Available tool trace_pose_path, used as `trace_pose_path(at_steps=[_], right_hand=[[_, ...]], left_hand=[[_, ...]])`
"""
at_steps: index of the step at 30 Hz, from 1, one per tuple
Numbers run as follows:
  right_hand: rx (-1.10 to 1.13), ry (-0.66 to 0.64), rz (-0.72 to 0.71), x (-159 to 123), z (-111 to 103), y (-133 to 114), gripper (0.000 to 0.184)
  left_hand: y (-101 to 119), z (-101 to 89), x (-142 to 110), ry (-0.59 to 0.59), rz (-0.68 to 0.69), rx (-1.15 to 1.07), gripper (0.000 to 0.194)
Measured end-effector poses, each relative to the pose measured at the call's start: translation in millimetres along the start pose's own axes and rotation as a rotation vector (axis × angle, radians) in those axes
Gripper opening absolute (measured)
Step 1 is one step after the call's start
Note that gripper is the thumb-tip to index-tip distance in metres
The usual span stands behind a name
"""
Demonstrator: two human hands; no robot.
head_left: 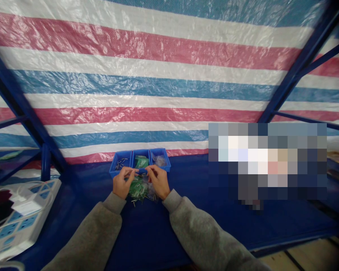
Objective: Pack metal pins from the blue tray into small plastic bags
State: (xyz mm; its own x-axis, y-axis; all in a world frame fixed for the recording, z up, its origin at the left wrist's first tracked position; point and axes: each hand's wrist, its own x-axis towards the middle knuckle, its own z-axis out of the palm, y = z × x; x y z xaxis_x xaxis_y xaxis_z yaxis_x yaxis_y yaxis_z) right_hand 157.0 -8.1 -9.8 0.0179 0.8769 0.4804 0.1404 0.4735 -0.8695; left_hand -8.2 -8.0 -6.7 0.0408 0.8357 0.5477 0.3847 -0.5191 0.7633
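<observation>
Near the lower centre of the frame, the left hand [123,182] and right hand [158,181] closely pinch a small blue piece [142,171] just before a blue three-compartment plastic tray [121,153], a loose heap of green packets [137,190] lying beneath them.

Straight ahead, a low blue tray [139,162] just past the left hand [123,182] and right hand [158,180], its three compartments in the way of any forward pass. Between the hands, a small blue piece [142,171], blocking the gap between the fingers. Right below, a heap of green bags [137,189] in the way of a downward reach. Behind the tray, a striped tarp [169,82] as a back wall. To the left, room along the blue table [81,222] up to a white power strip [19,214] and its cords, with a blue shelf post [45,162] farther back. To the right, wide room past the right forearm [197,229], up to a pixelated lump [267,162] of unclear shape.
</observation>
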Motion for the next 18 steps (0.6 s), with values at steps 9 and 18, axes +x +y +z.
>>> trace_pose_path(at_steps=[9, 18], right_hand=[[-0.021, 0.01, -0.006, -0.3, -0.5, -1.0, 0.029], [-0.078, -0.004, -0.05, -0.3, -0.1, 2.0, 0.028]], left_hand=[[-7.0, -1.9, 1.4, -0.079, 0.435, 0.449, 0.025], [-5.3, -4.8, 1.7, -0.059, 0.436, 0.428, 0.024]])
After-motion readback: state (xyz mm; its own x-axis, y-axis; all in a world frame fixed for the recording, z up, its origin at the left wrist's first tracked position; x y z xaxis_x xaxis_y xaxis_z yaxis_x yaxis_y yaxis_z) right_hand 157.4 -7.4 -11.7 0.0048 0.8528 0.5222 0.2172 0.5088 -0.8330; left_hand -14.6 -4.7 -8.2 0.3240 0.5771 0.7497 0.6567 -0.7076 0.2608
